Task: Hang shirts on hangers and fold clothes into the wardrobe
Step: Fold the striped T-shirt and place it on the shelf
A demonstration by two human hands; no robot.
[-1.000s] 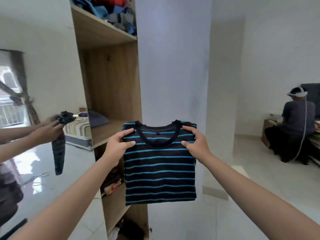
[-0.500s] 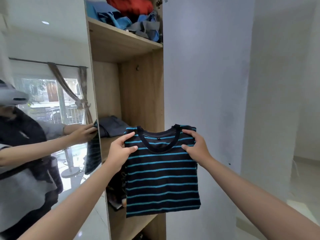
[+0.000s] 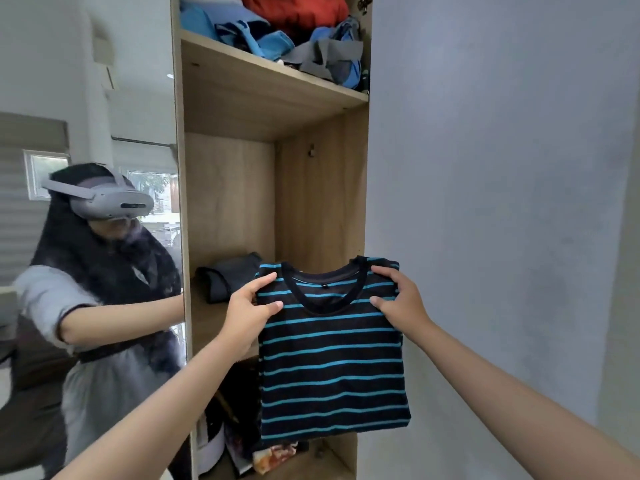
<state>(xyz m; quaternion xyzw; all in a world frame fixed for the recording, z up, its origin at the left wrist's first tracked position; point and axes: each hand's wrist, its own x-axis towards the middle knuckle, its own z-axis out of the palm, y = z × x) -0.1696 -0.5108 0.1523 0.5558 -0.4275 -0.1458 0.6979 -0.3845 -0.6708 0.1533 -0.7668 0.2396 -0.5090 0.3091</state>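
Note:
A folded black shirt with blue stripes (image 3: 332, 362) hangs upright in front of the open wooden wardrobe (image 3: 322, 188). My left hand (image 3: 247, 315) pinches its left shoulder and my right hand (image 3: 398, 299) pinches its right shoulder, collar at the top. The shirt is level with the wardrobe's middle shelf (image 3: 207, 320), where a folded dark grey garment (image 3: 230, 275) lies at the back. The shirt covers part of the shelf below.
The top shelf holds a pile of blue, grey and red clothes (image 3: 284, 32). The bottom compartment contains mixed items (image 3: 249, 441). A mirror door (image 3: 86, 237) on the left reflects a person in a headset. A pale wall (image 3: 502, 202) stands on the right.
The view has swung left and closer to the wardrobe, and the shirt now hangs in front of the middle shelf. Both hands keep the same hold on its shoulders.

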